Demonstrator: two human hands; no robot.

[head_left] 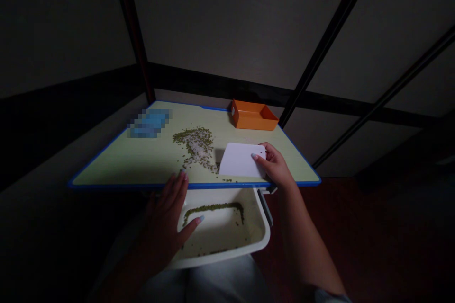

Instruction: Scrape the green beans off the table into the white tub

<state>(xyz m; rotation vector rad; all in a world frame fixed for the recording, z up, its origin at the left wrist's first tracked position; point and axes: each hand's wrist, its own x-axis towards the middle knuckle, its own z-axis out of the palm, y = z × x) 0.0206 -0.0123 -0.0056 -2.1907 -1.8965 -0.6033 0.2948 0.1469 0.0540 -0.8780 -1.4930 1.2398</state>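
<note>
My right hand pinches a white plastic scraper by its right end, thumb on top. The scraper is tilted over the table near its front edge. To its left lies a spread of small green grains mixed with whitish bits. My left hand has its fingers stretched out, fingertips at the table's front edge and thumb over a white tub. More green grains line the far inner edge of the tub's floor, with a few scattered nearer. The tub sits below the table edge, above my lap.
A yellow-green table with a blue rim carries everything. An orange open box stands at its back right. At the back left is a blurred blue patch. Dark panelled walls close in behind and to the left.
</note>
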